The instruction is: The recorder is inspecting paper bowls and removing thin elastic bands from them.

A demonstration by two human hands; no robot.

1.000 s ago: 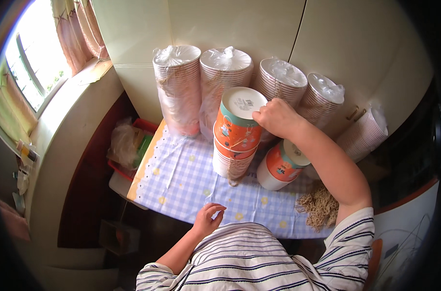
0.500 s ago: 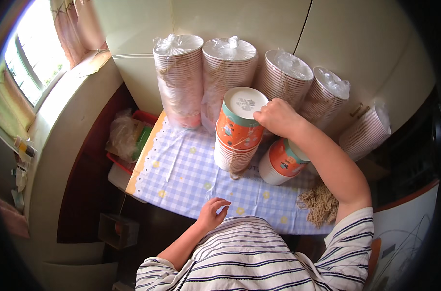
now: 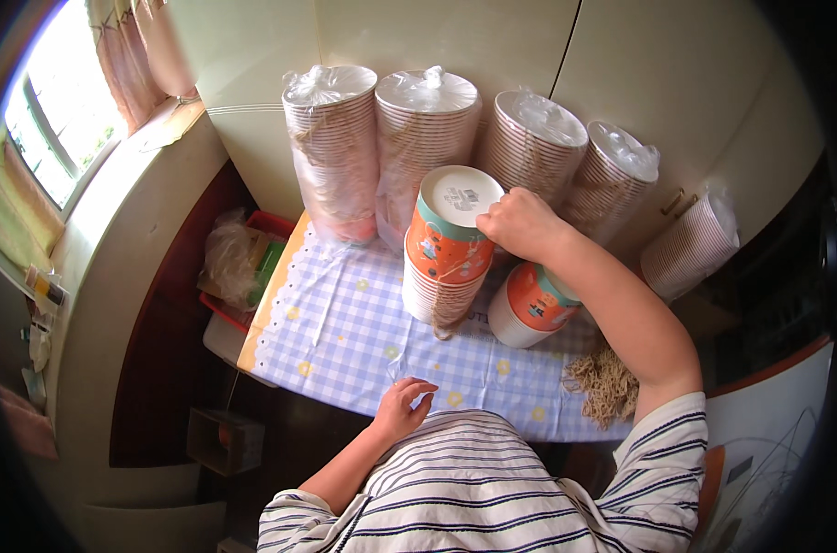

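Note:
An upside-down stack of paper cups (image 3: pixel 450 244), orange and teal with a white base on top, stands at the middle of the table. Twine (image 3: pixel 448 318) runs around its lower part and hangs in a loop at the front. My right hand (image 3: pixel 520 224) is closed against the stack's upper right edge; what its fingers hold, if anything, is hidden. Near the table's front edge, close to my body, my left hand (image 3: pixel 404 410) hovers with loosely bent fingers, thumb apart from the index finger, nothing in it. A shorter stack of cups (image 3: pixel 533 309) stands to the right, partly under my right forearm.
Several bagged cup stacks (image 3: pixel 331 157) line the back of the table against the wall. A heap of loose twine (image 3: pixel 604 382) lies at the right front. The checked tablecloth (image 3: pixel 345 341) covers the table. Left of it, a red bin (image 3: pixel 275 224) holds plastic bags.
The whole view has shifted slightly. My right hand stays against the cup stack and my left hand keeps its place near the table's front edge.

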